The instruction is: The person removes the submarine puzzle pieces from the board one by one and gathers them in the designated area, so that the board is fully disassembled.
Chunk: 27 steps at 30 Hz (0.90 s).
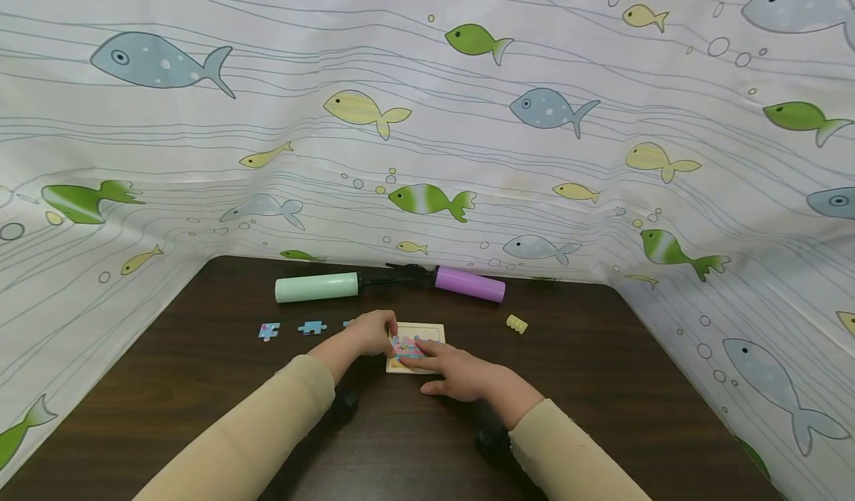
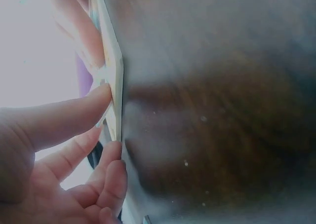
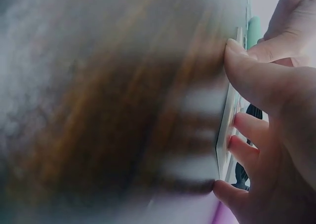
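A small jigsaw puzzle in a pale wooden frame (image 1: 434,329) lies flat on the dark table, its tray partly filled with pink and blue pieces (image 1: 406,346). My left hand (image 1: 369,334) is at the frame's left side, thumb and forefinger pinching a thin puzzle piece (image 2: 102,119) at the tray; the fingers hide most of it. Across the frame's right and near part reaches my right hand (image 1: 461,371), fingers straight and fingertips resting on the puzzle. In the right wrist view its spread fingers (image 3: 247,152) touch the frame's edge.
Loose blue puzzle pieces, one pink-marked (image 1: 269,331) and one plain (image 1: 312,327), lie to the left; another (image 1: 347,323) is partly behind the left hand. Behind lie a mint-green hand pump (image 1: 317,287) and a purple one (image 1: 470,283). A yellow block (image 1: 516,323) sits right. A fish-print curtain (image 1: 427,152) surrounds the table.
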Available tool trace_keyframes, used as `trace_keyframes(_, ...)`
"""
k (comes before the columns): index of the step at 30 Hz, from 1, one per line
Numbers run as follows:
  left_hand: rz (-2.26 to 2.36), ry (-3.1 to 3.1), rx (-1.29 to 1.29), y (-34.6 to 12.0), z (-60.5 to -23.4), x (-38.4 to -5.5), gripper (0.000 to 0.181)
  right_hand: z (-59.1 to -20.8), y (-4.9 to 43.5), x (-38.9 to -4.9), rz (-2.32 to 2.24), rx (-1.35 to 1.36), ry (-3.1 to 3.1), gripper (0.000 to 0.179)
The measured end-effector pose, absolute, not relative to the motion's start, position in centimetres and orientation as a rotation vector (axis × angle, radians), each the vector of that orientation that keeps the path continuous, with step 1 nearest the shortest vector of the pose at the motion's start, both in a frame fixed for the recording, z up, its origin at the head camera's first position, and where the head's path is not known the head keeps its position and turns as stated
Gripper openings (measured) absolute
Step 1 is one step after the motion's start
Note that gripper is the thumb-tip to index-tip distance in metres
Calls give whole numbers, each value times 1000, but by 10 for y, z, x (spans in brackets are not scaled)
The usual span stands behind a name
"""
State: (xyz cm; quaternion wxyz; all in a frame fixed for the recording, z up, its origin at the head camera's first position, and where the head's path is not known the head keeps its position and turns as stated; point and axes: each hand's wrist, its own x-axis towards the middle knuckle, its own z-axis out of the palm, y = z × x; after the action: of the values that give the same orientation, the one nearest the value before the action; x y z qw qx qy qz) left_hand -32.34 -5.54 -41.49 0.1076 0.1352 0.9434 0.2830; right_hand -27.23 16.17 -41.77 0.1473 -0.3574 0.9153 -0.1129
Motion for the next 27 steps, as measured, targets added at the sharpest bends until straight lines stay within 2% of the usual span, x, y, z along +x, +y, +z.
trace_keyframes(10, 1010, 2775, 417, -56, -418, -324, 15, -420, 162, -274, -300, -1012, 2637, 61)
trace_keyframes(18, 1098, 2801, 420, -59, -417, -329, 12, -415, 160, -272, -329, -1006, 2624, 60)
trace_keyframes(27, 1212, 2803, 386, -91, -405, -329, 9, -416, 160, -271, -321, -1003, 2622, 62)
